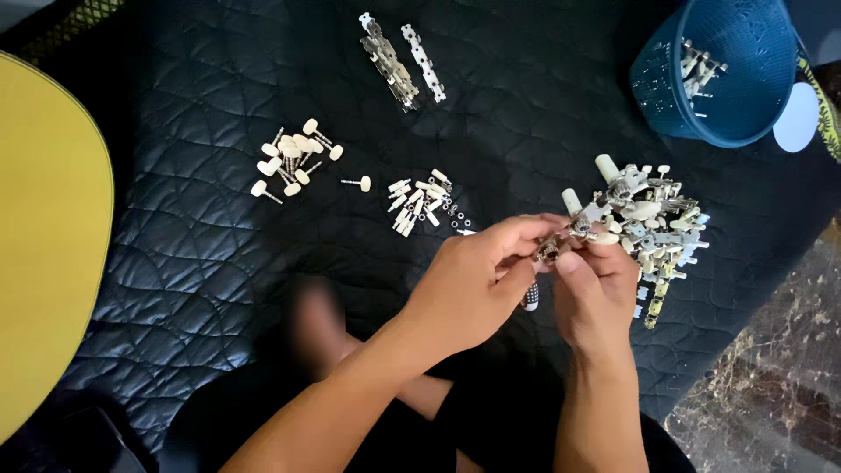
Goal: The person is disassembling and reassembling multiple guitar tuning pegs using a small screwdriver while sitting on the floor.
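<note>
Both hands pinch one small metal part point(550, 249) between them, the left hand point(473, 285) from the left and the right hand point(596, 293) from below, just beside a heap of similar metal parts point(653, 223) on the dark quilted blanket point(219, 263). Farther off lie cream pegs point(293, 158), small white pieces point(419, 203), metal strips point(399, 61) and a blue basket point(727, 70)

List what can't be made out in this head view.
- Small metal part between the left hand and right hand: fingers cover most of it, shape unclear.
- Blue basket: top edge cuts it off; contents partly hidden by its wall.
- Yellow object: cut off at the left edge.
- Tiny rings on the quilt: too small to tell.
</note>
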